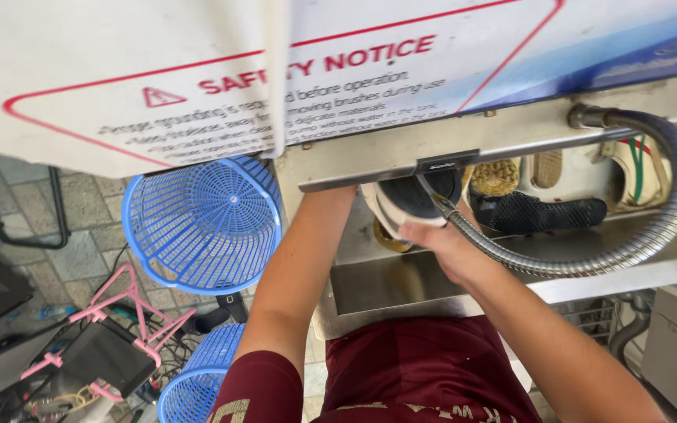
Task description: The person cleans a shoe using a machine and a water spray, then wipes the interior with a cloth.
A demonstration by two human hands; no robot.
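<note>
A white-soled shoe is held just under the machine's raised lid, at twelve o'clock from the torso. It is gripped by the right hand, closed around its edge beside a flexible metal hose. The left hand is hidden behind the shoe; its grip cannot be told. A blue basket lies at nine o'clock.

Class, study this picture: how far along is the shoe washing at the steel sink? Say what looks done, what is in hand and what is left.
Done: cannot tell which are finished.
In hand: the right hand holds the flexible metal hose at a white shoe; the left hand is hidden under the lid.
Left: possibly the black shoe and the pair behind.
</note>
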